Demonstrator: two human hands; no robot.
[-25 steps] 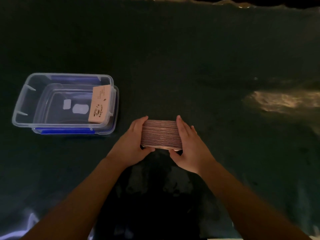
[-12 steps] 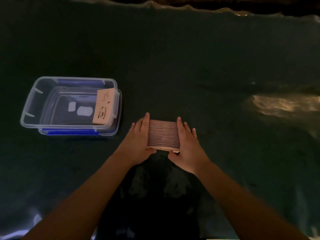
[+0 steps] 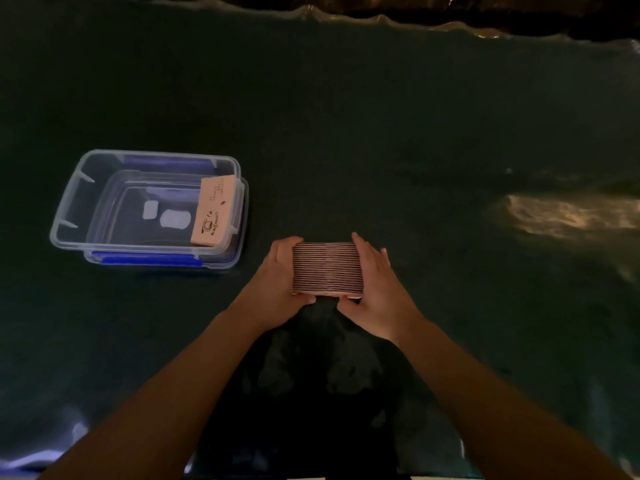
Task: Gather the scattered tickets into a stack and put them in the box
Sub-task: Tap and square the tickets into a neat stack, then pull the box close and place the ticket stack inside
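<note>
A thick stack of tickets [image 3: 327,268] stands on edge on the dark green cloth at the middle of the view. My left hand [image 3: 277,282] presses its left end and my right hand [image 3: 375,289] presses its right end, thumbs under the near side. To the left sits a clear plastic box [image 3: 69,216] with blue clips. Inside it, a pale ticket stack with a coffee-cup print [image 3: 213,213] leans against the box's right wall.
The dark green cloth [image 3: 346,133] covers the whole table, with a wrinkled far edge at the top. A bright patch of light lies on the cloth at the right. A dark shadowed patch lies between my forearms.
The stack has been squeezed a little tighter between my hands, and my left fingers now curl around its end. The view has shifted slightly downward.
</note>
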